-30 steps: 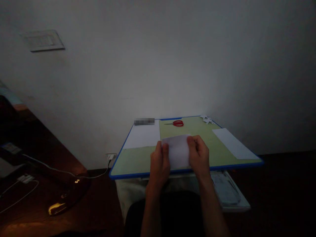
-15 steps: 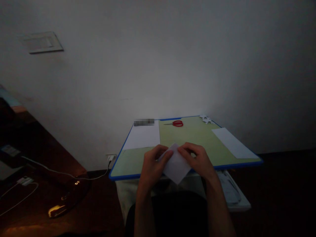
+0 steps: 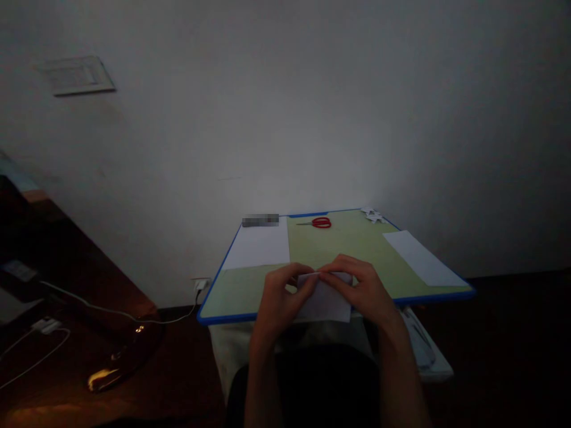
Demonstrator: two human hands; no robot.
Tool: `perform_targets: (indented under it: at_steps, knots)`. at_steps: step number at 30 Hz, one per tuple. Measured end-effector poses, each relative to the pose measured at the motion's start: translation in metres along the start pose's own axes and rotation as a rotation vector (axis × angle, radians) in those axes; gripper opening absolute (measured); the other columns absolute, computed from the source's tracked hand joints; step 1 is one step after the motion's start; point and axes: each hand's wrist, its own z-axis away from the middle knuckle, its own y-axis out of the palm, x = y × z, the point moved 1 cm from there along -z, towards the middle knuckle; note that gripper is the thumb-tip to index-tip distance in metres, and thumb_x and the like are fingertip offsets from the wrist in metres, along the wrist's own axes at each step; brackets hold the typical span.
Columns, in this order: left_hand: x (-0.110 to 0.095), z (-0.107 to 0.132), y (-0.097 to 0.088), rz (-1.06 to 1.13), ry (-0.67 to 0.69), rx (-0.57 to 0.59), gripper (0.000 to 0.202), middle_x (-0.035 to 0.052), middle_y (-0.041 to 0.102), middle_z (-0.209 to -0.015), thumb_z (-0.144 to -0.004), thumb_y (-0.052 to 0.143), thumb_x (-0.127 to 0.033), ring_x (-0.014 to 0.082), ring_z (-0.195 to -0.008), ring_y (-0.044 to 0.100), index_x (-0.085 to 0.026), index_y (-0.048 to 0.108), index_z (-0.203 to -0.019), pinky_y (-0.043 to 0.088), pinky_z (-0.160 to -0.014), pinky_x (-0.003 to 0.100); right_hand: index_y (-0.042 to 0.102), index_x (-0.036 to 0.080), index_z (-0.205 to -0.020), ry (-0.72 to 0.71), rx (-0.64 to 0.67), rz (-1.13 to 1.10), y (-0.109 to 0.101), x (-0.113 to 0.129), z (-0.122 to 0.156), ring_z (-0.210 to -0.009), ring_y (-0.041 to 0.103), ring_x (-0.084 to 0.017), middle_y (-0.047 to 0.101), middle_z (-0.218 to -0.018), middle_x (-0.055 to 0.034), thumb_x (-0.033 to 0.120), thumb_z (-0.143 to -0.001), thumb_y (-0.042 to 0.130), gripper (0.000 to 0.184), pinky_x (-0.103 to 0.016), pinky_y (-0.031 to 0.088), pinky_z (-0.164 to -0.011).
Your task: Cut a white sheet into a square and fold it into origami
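Between my two hands is a small square of white paper (image 3: 328, 302), held up over the near edge of the table. My left hand (image 3: 285, 296) pinches its top edge between thumb and fingers. Close beside those fingertips, my right hand (image 3: 359, 288) grips the same edge, thumb and fingers pressed together near the middle. The paper's top edge now lies roughly level, and part of its left side is hidden behind my left thumb.
Red-handled scissors (image 3: 320, 223) lie at the back of the green, blue-rimmed table (image 3: 250, 292). A white sheet (image 3: 259, 246) is at left, another sheet (image 3: 422, 258) at right. White paper pieces (image 3: 373, 215) sit at the far right corner. A blurred-out object (image 3: 260, 220) is at the back left.
The paper has turned from a diamond, corner up, to lying with an edge on top. My fingertips have come together at the middle of that edge.
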Motion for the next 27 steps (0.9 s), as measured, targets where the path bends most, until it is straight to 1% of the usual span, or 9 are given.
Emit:
perform_targets:
  at_steps: [2, 4, 8, 11, 15, 19, 22, 25, 27]
  knots:
    - [-0.002, -0.001, 0.002, -0.018, 0.034, -0.018, 0.007, 0.0008, 0.080, -0.083, -0.088, 0.073, -0.018, 0.0157, -0.076, 0.072, -0.020, 0.080, -0.087, 0.054, -0.071, 0.024, 0.083, 0.024, -0.092, -0.016, 0.001, 0.025, -0.001, 0.004, 0.000, -0.076, 0.068, -0.018, 0.072, -0.082, -0.0019, 0.024, -0.095, 0.076, 0.007, -0.029, 0.052, -0.069]
    - [-0.002, -0.001, 0.003, -0.020, 0.051, -0.019, 0.009, 0.0008, 0.081, -0.082, -0.088, 0.073, -0.016, 0.0154, -0.075, 0.072, -0.020, 0.080, -0.086, 0.054, -0.070, 0.024, 0.083, 0.024, -0.095, -0.021, 0.027, 0.045, -0.003, 0.005, 0.001, -0.079, 0.069, -0.019, 0.073, -0.084, -0.0027, 0.024, -0.096, 0.074, 0.008, -0.030, 0.053, -0.071]
    - [0.000, 0.000, 0.003, -0.002, 0.023, 0.001, 0.014, 0.0007, 0.082, -0.081, -0.088, 0.070, -0.016, 0.0149, -0.072, 0.073, -0.020, 0.083, -0.087, 0.055, -0.068, 0.023, 0.081, 0.024, -0.096, 0.008, 0.048, 0.041, -0.008, 0.001, 0.004, -0.084, 0.072, -0.020, 0.077, -0.089, -0.0033, 0.026, -0.096, 0.074, 0.008, -0.033, 0.055, -0.079]
    - [-0.001, 0.001, 0.002, -0.005, 0.015, -0.005, 0.017, 0.0007, 0.082, -0.078, -0.084, 0.068, -0.013, 0.0147, -0.068, 0.073, -0.020, 0.083, -0.085, 0.056, -0.066, 0.023, 0.080, 0.024, -0.093, 0.011, 0.034, 0.043, -0.010, -0.001, 0.006, -0.083, 0.071, -0.020, 0.077, -0.087, -0.0026, 0.026, -0.095, 0.076, 0.006, -0.032, 0.054, -0.077]
    - [-0.007, 0.004, 0.002, -0.039, 0.012, -0.064, 0.018, 0.0002, 0.080, -0.072, -0.077, 0.066, -0.009, 0.0149, -0.064, 0.072, -0.019, 0.082, -0.076, 0.057, -0.066, 0.024, 0.079, 0.024, -0.093, -0.020, 0.062, 0.041, -0.008, 0.002, 0.007, -0.083, 0.070, -0.020, 0.076, -0.087, -0.0024, 0.024, -0.097, 0.073, 0.007, -0.032, 0.053, -0.076]
    - [-0.006, 0.006, -0.001, -0.058, -0.013, -0.046, 0.016, 0.0001, 0.079, -0.068, -0.077, 0.067, -0.012, 0.0148, -0.060, 0.071, -0.019, 0.081, -0.075, 0.057, -0.062, 0.023, 0.078, 0.024, -0.093, -0.013, 0.077, 0.057, -0.009, 0.001, 0.008, -0.083, 0.069, -0.020, 0.074, -0.087, -0.0026, 0.025, -0.098, 0.071, 0.009, -0.032, 0.052, -0.075]
    - [0.005, 0.007, -0.011, -0.106, -0.039, -0.091, 0.016, 0.0002, 0.077, -0.065, -0.078, 0.066, -0.015, 0.0151, -0.058, 0.071, -0.019, 0.081, -0.075, 0.055, -0.060, 0.024, 0.076, 0.024, -0.089, -0.001, 0.010, 0.084, -0.019, -0.005, 0.011, -0.082, 0.068, -0.021, 0.073, -0.086, -0.0029, 0.025, -0.098, 0.069, 0.011, -0.033, 0.051, -0.077]
    - [0.019, 0.009, -0.029, -0.155, -0.087, -0.227, 0.013, 0.0012, 0.079, -0.067, -0.080, 0.067, -0.019, 0.0154, -0.056, 0.071, -0.019, 0.080, -0.076, 0.056, -0.059, 0.024, 0.076, 0.024, -0.088, 0.024, -0.154, 0.120, -0.035, -0.013, 0.016, -0.083, 0.068, -0.022, 0.073, -0.085, -0.0029, 0.026, -0.095, 0.071, 0.009, -0.034, 0.051, -0.078]
    - [0.023, 0.009, -0.038, -0.136, -0.125, -0.295, 0.014, 0.0021, 0.081, -0.071, -0.084, 0.067, -0.023, 0.0158, -0.057, 0.072, -0.019, 0.080, -0.083, 0.057, -0.059, 0.025, 0.077, 0.024, -0.088, 0.041, -0.203, 0.131, -0.042, -0.015, 0.018, -0.082, 0.068, -0.022, 0.074, -0.085, -0.0028, 0.027, -0.094, 0.072, 0.008, -0.034, 0.051, -0.078]
